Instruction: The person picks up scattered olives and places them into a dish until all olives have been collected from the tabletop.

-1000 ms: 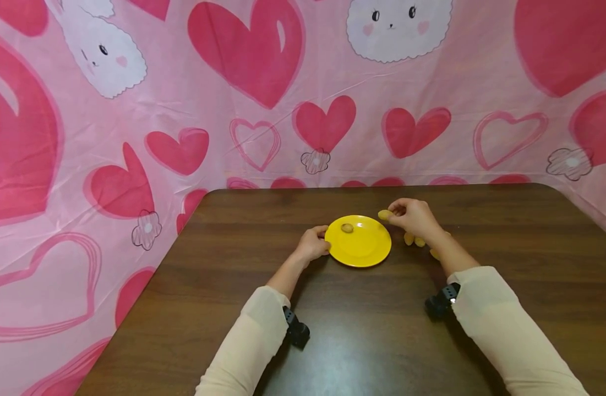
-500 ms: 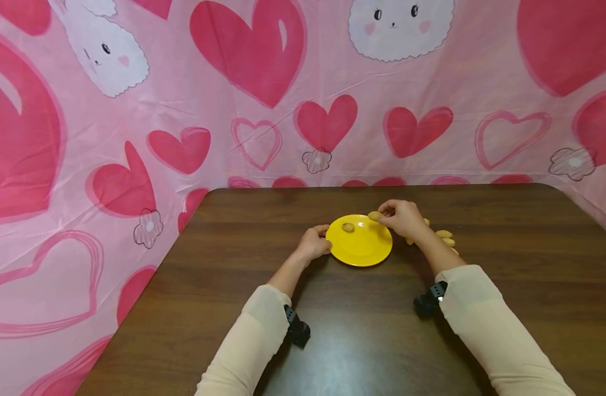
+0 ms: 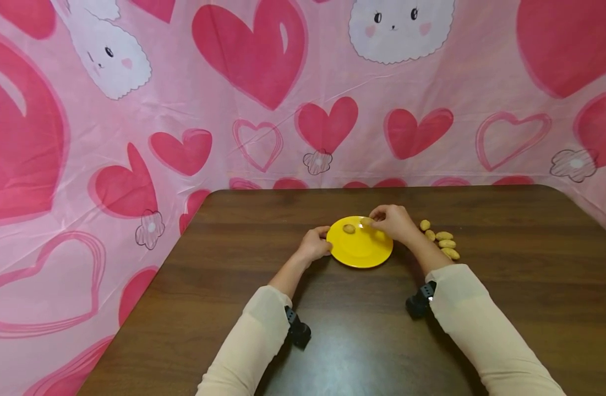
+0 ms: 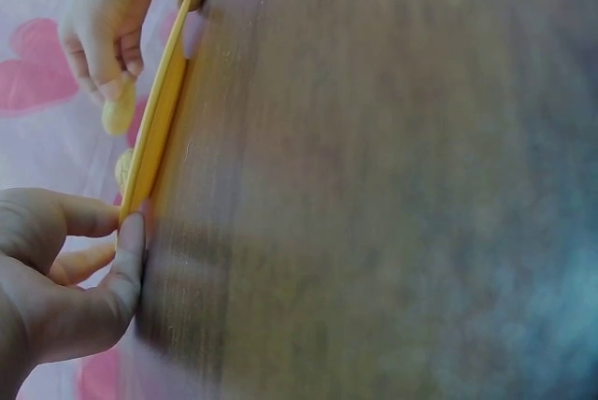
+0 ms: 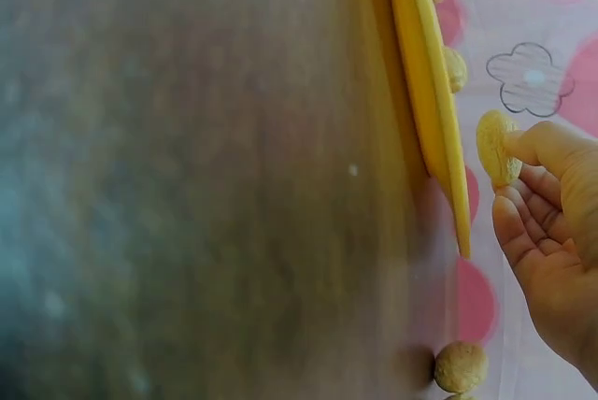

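A yellow plate (image 3: 359, 253) lies on the brown table, its left rim pinched between the thumb and fingers of my left hand (image 3: 314, 245). One oval, tan, rough-skinned nut-like piece (image 3: 349, 229) rests on the plate toward the back. Over the plate's back right part, my right hand (image 3: 394, 223) pinches a second such piece (image 5: 498, 148) between thumb and fingertips. The right wrist view shows this piece held above the plate's rim (image 5: 447, 110), apart from it. In the left wrist view, my left thumb and fingers (image 4: 131, 241) hold the rim edge-on.
Several similar nut-like pieces (image 3: 444, 243) lie on the table (image 3: 362, 341) right of the plate, close to my right forearm. A pink cloth (image 3: 283, 82) with hearts and animal faces hangs behind the table's back edge. Each wrist carries a black camera (image 3: 299, 333).
My right hand has moved left and in over the plate with the nut-like piece, baring the pieces on the table at right. My left hand stays on the rim.
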Demonstrator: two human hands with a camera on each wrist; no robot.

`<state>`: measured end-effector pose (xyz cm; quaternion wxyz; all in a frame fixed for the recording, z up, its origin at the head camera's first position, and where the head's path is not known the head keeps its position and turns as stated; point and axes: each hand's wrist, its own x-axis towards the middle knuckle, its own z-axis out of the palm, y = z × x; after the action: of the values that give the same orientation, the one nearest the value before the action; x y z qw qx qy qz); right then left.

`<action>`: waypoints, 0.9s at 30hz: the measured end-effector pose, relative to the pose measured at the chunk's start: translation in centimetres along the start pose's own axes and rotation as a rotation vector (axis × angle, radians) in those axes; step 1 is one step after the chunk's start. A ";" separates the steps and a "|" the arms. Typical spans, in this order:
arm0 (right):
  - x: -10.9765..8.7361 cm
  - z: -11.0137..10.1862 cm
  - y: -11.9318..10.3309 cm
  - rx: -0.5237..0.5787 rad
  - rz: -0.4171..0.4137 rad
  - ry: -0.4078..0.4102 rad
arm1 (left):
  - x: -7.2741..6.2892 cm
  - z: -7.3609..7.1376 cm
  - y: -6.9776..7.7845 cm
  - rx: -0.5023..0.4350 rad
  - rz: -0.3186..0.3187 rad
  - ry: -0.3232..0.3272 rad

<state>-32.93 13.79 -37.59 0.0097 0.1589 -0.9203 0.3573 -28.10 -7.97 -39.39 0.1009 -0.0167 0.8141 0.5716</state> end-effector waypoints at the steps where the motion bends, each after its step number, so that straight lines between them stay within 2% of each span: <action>1: 0.0 0.1 0.0 -0.002 0.001 -0.008 | 0.0 0.0 0.0 0.002 0.000 0.001; 10: 0.3 0.6 -0.5 -0.027 0.045 -0.083 | -0.1 0.0 0.0 0.014 0.005 0.005; 19: 0.4 0.7 -0.5 -0.086 0.033 -0.106 | 0.1 0.0 -0.2 0.008 0.017 0.000; 27: 0.4 0.8 -0.4 -0.069 0.043 -0.113 | 0.0 0.0 -0.1 0.013 0.009 0.001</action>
<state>-33.14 12.85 -37.90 -0.0447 0.1587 -0.9343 0.3160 -28.11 -8.00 -39.44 0.0980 -0.0128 0.8178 0.5669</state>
